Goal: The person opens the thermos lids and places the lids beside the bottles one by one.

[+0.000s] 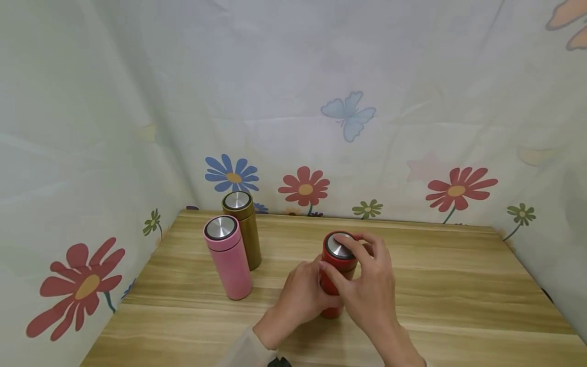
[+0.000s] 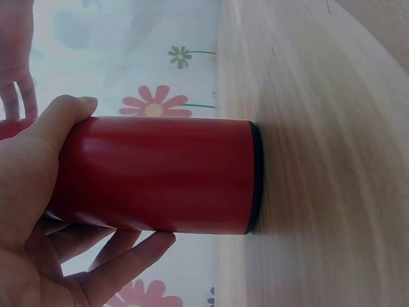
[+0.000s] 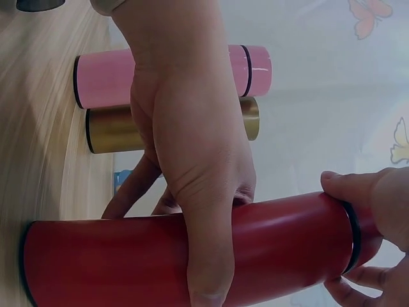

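Observation:
A red thermos flask (image 1: 332, 311) with a brushed-steel disc (image 1: 339, 248) on its lid stands at the middle right of the table. My left hand (image 1: 300, 293) grips its body, thumb on one side and fingers round the other, as the left wrist view also shows. At the top, my right hand (image 1: 372, 278) holds the red lid (image 3: 365, 233), with fingertips on its rim and steel disc. In the right wrist view a dark ring with a thin bright line marks the joint between lid and body. The flask's black base edge (image 2: 257, 179) is down at the wood.
Left of my hands stand a pink thermos (image 1: 233, 272) and, just behind it, a gold thermos (image 1: 249, 234), both upright with lids on. The wood-grain table (image 1: 449, 295) ends at a flower-printed curtain (image 1: 275, 102) behind and at both sides.

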The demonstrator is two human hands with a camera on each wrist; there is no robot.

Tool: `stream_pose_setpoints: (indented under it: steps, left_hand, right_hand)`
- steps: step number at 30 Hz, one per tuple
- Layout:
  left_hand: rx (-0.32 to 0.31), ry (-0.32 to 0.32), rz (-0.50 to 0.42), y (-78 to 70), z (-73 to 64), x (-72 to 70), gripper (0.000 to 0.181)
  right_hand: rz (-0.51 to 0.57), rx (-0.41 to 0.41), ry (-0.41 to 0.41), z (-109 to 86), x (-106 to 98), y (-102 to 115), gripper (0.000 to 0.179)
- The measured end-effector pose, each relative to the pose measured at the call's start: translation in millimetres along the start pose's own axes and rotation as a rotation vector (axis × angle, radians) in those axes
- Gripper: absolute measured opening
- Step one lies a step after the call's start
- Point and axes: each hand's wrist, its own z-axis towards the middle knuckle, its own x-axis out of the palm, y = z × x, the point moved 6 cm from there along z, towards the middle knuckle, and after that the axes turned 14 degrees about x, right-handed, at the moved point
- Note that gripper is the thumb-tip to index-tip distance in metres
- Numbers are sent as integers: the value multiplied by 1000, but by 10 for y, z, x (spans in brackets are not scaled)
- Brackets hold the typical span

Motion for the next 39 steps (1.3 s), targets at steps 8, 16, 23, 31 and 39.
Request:
stream_pose_setpoints:
  steps: [8, 16, 23, 31, 39]
  left_hand:
    - [-5, 6, -24, -8, 16, 4, 75]
    - [-11, 7, -20, -4, 9, 2, 74]
    - [3, 3, -38, -4, 12, 3, 74]
    - [-11, 3, -47, 11, 8, 13, 75]
    - [23, -4, -25, 16, 16, 22, 75]
  right_hand:
    - [41, 16, 64, 21, -22, -20, 55]
    - [88, 16, 143, 43, -32, -32, 55]
    - [132, -7, 224, 73, -50, -60, 54]
    - [157, -23, 285, 88, -52, -77, 54]
    - [166, -21, 276, 80, -41, -89, 54]
